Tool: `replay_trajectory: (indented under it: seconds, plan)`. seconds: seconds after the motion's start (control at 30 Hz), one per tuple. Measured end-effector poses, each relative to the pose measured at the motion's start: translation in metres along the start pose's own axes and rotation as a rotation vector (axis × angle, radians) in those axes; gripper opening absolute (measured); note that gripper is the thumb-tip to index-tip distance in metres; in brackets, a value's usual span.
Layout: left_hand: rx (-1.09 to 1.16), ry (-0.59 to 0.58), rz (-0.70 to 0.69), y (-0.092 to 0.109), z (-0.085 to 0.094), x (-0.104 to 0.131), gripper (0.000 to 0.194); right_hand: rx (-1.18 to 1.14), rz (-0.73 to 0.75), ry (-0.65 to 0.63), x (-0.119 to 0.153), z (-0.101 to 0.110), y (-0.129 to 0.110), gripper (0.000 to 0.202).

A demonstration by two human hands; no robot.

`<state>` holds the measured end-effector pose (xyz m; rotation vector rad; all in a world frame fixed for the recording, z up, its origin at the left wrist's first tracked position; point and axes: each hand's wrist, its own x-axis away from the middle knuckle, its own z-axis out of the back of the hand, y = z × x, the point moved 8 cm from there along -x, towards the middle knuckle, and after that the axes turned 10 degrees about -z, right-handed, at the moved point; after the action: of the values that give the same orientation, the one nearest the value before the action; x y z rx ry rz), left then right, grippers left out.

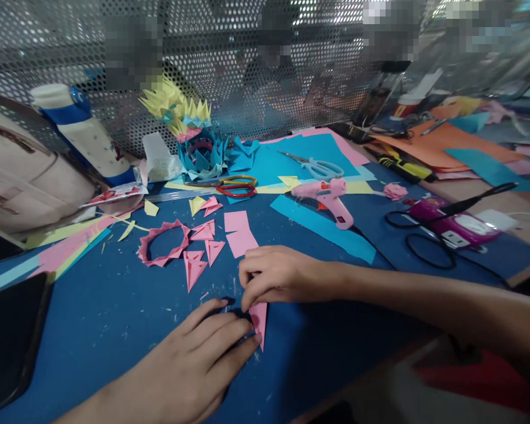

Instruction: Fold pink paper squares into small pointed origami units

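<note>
A small pink folded paper (259, 323), pointed at its near end, lies on the blue table under both hands. My right hand (287, 277) has its fingers curled and pinched on the paper's far part, hiding much of it. Flat on the table, my left hand (207, 353) has its fingers stretched out, their tips touching the paper's left edge. Just beyond my right hand are pink paper rectangles (241, 238). To their left lie several folded pink triangles (195, 271) and a pink zigzag paper ring (143, 250).
Behind stand a yellow-and-blue folded-paper piece (203, 156) and a bottle (88, 132). Red-and-yellow-handled scissors (236, 185), blue-handled scissors (322, 168) and a pink glue gun (331, 203) lie across the middle. A phone (13, 341) is at left, a magenta device with black cable (446, 221) at right.
</note>
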<state>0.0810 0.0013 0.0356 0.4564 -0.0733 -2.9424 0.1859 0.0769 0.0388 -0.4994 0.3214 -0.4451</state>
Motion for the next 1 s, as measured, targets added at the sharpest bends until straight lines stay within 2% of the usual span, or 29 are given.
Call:
replay_trajectory:
  seconds: [0.2,0.43,0.6,0.7,0.8,0.9,1.0]
  plan:
    - [-0.053,-0.092,-0.115,0.006,-0.002,-0.002,0.039,-0.038,-0.217,0.006,0.0,0.005,0.015,0.02]
    - [-0.094,-0.058,-0.118,0.006,0.0,0.002,0.04,-0.216,-0.333,-0.171,0.006,-0.003,0.01,0.026]
    - [-0.109,-0.006,-0.091,0.004,0.0,0.004,0.037,-0.202,-0.374,-0.115,0.004,-0.001,0.013,0.022]
    - [-0.146,-0.019,-0.091,0.006,0.0,0.002,0.036,-0.196,-0.408,-0.099,0.004,-0.002,0.017,0.023]
    - [-0.205,-0.035,-0.081,0.01,0.0,0.001,0.039,-0.143,-0.423,-0.077,0.004,-0.003,0.017,0.016]
    - [-0.226,-0.019,-0.021,0.01,-0.001,0.001,0.041,-0.116,-0.427,-0.058,0.004,-0.004,0.016,0.009]
    - [-0.21,0.029,0.071,0.006,-0.001,0.003,0.037,-0.168,-0.455,-0.059,0.005,-0.005,0.018,0.01]
